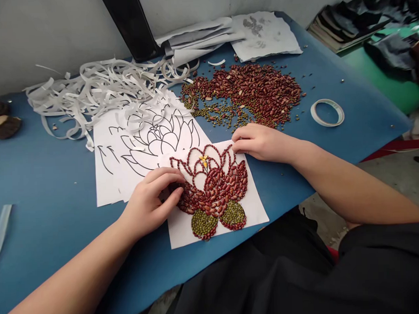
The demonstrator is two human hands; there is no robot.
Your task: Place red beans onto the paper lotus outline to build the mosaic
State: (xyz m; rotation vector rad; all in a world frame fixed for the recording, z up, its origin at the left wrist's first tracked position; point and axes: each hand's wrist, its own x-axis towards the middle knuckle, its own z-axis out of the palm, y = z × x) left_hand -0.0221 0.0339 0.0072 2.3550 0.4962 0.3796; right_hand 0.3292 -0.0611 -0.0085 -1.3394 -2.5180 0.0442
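Observation:
A white sheet (255, 208) bears a lotus-like flower made of red beans (222, 193), with two round patches of green beans (204, 222) below and a small yellow piece (203, 162) near its top. My left hand (152, 200) rests at the flower's left side, fingers bent and thumb near the fingertips; whether a bean is between them is hidden. At the sheet's upper right corner lies my right hand (259, 142), its fingers curled together over the edge. What its fingertips hold cannot be made out.
Behind the sheet is a loose pile of red and green beans (262, 88). Paper strips (107, 87) heap over printed flower drawings (109, 179) at the left. A tape roll (327, 112) lies right, crumpled papers (267, 36) at the back, wood pieces (4, 126) far left.

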